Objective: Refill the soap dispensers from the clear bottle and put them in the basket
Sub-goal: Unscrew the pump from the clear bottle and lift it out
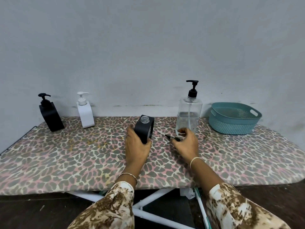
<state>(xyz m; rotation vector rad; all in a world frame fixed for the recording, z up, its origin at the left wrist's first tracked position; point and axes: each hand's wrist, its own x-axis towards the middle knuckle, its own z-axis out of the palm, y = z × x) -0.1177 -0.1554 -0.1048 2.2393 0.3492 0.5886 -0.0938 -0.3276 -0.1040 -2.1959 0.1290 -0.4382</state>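
One black dispenser [145, 128] uncapped, both hands busy.
Left hand [135, 146] grips it; right hand [186, 144] pinches loose pump [171, 138], clear bottle [189, 113] at its 12 o'clock.

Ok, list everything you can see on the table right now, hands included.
open dispenser: one, black, table centre, pump off
loose pump: one, black, lying right of it
black dispenser: one, black, far left
white dispenser: one, white, beside the black one
clear bottle: one, clear with black pump, right of centre
basket: one, teal, far right
table: one, leopard-print cover
left hand: grips the open dispenser
right hand: at the loose pump, grip unclear
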